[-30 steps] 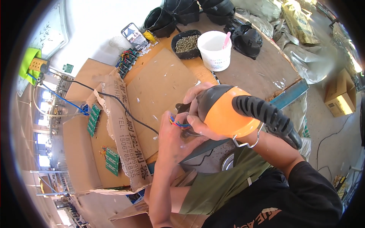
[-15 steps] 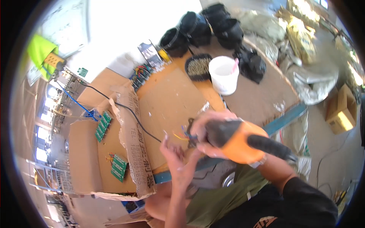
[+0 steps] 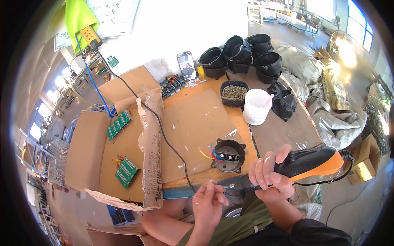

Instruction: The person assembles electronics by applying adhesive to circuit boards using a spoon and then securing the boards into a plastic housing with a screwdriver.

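My right hand (image 3: pixel 269 174) is wrapped round an orange and black electric screwdriver (image 3: pixel 308 160). The tool lies nearly level, its metal bit pointing left at the table's front edge. My left hand (image 3: pixel 208 201) is closed in a pinch by the tip of the bit; whatever its fingers hold is too small to make out. Just beyond the tool, a round black housing (image 3: pixel 228 165) with side lugs sits open side up at the table's front. Inside it is a black terminal part, and yellow, red and blue wires stick out to its left.
Left of the housing stands an open cardboard box (image 3: pixel 152 164) with green circuit boards (image 3: pixel 127 172). A black cord (image 3: pixel 162 133) crosses the cardboard sheet. Farther back are a black tray of screws (image 3: pixel 234 92), a white bucket (image 3: pixel 257 107), stacked black pots (image 3: pixel 238 49) and bundled wired parts (image 3: pixel 172 85).
The screwdriver has come off the housing and swung from upright to nearly level, uncovering the housing. My left hand has moved from beside the wires down to the bit's tip, and the view has shifted.
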A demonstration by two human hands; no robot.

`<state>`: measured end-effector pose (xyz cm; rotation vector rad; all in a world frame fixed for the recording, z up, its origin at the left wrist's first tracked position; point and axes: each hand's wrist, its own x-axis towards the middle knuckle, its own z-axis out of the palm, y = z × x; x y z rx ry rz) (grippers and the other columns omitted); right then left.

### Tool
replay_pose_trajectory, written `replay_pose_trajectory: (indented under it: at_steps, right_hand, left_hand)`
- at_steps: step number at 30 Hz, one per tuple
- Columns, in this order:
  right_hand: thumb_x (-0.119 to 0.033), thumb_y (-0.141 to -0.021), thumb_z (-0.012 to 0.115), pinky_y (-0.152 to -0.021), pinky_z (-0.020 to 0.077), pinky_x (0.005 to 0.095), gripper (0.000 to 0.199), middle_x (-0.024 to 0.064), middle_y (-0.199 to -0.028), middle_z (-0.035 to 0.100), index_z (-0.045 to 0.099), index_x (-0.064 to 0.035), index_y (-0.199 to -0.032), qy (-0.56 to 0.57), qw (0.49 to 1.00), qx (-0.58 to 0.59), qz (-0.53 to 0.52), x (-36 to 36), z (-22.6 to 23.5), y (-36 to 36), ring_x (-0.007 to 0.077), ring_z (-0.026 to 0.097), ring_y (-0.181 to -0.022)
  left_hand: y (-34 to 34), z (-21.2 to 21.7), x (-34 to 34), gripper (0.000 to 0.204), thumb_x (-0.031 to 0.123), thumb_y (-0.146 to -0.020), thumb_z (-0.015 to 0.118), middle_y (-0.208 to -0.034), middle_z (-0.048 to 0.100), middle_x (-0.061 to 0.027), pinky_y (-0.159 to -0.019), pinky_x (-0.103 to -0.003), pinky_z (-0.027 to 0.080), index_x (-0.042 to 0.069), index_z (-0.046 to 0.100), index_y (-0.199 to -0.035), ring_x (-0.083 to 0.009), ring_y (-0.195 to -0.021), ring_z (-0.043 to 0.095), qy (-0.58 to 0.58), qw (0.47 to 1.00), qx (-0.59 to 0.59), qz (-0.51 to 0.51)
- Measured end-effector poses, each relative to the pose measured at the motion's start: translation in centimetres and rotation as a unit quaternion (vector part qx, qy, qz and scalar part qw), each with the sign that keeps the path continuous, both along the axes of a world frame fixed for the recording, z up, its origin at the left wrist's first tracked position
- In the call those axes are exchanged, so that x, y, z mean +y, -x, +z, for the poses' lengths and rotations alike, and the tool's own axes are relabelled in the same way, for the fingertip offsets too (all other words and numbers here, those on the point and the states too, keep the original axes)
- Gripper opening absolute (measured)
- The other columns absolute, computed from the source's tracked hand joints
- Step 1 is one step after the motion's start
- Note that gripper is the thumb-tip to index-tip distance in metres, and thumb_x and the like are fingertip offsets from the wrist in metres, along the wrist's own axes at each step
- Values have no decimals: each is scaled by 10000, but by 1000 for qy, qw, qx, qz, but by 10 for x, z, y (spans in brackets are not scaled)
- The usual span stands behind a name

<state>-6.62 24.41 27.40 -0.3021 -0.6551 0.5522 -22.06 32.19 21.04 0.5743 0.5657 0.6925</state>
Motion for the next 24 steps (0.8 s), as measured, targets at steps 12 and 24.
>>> replay_pose_trajectory:
  at_steps: [12, 24]
  right_hand:
    - [-54, -819, 617, -574, 428, 335, 333, 18, -656, 479, 413, -126, -1072, 34, 999, -6, -29, -4, -5, 2, 146, 479, -543]
    - [-77, -878, 614, -582, 422, 304, 279, 8, -680, 483, 421, -117, -1077, -7, 1000, -19, -9, -6, -5, -5, 114, 465, -533]
  left_hand:
    - [-4, 4, -2, 147, 58, -988, 587, -867, 673, -161, -562, -339, 573, -55, 652, -1056, -171, -651, 613, -21, 998, -27, -51]
    - [-6, 1, -2, 155, 76, -995, 580, -824, 668, -170, -536, -349, 579, -59, 654, -1013, -185, -600, 607, -18, 996, -43, -77]
